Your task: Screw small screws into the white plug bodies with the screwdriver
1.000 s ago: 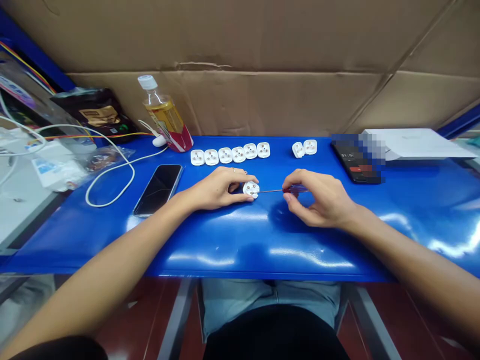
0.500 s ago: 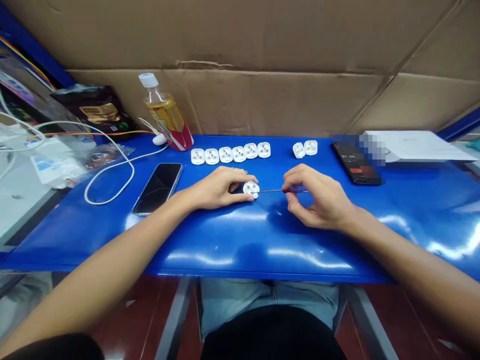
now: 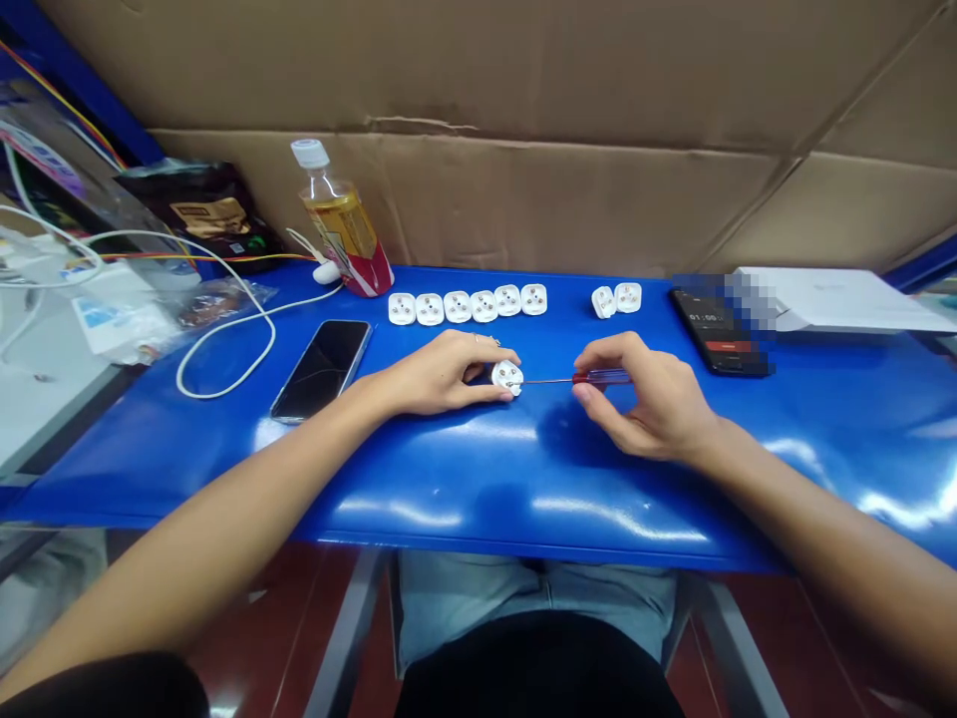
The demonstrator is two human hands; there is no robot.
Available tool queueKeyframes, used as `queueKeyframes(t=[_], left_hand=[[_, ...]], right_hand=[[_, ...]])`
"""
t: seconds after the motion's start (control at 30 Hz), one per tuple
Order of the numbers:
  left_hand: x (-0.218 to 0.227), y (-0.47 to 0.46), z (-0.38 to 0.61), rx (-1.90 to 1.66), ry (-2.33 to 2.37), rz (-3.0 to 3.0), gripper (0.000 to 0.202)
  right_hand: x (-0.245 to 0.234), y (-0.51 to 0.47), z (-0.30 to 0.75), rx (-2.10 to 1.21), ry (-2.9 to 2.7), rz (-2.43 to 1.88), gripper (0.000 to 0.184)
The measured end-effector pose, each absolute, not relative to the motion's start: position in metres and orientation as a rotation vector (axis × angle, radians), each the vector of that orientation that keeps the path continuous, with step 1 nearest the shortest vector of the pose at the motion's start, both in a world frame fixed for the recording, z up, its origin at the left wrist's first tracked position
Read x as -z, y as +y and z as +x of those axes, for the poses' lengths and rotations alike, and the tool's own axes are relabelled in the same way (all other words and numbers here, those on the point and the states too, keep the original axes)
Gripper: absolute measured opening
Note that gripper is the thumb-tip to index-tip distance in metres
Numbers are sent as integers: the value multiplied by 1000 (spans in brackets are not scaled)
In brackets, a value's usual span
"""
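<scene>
My left hand (image 3: 456, 374) rests on the blue tabletop, thumb and fingers pinched round a small white plug (image 3: 506, 376) with metal parts on its face. From the right, a thin screwdriver (image 3: 604, 377) with a red and clear purplish handle lies level, its tip against the plug's right side. The handle sits between the thumb and fingers of my right hand (image 3: 647, 394). Behind my left hand stands a row of several similar white plugs (image 3: 459, 307). Two more, a tilted plug (image 3: 603, 302) and a flat one (image 3: 628, 297), touch each other farther right.
At left are a dark phone (image 3: 323, 371), a looped white cable (image 3: 224, 384) and a drink bottle (image 3: 348, 234). A dark pouch (image 3: 213, 214) stands behind the cable. Back right, a phone with a timer (image 3: 718, 334) lies beside a white box (image 3: 837, 299). Cardboard (image 3: 568, 199) lines the back.
The camera view has shifted slightly. My right fingers have changed position on the screwdriver, showing more of its handle. The plug stays in my left hand, with the screwdriver tip still against it.
</scene>
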State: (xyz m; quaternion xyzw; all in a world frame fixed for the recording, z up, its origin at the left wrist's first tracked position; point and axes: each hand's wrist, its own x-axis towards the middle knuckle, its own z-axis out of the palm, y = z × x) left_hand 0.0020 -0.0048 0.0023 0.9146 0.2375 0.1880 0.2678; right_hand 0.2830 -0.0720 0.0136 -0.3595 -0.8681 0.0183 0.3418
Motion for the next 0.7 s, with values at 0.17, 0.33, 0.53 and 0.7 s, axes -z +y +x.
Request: queueKeyframes(t=[0.17, 0.33, 0.53, 0.7], left_hand=[[-3, -5, 2, -513, 635, 2467, 41], [-5, -6, 2, -496, 634, 2469, 39], [-5, -6, 2, -477, 638, 2477, 41], [-4, -5, 1, -473, 646, 2470, 44]], right_hand=[[-15, -72, 283, -28, -2248, -969, 10], [-14, -71, 283, -33, -2247, -923, 17], [-12, -71, 282, -4, -2240, -917, 16], [-13, -71, 282, -11, -2233, -915, 18]])
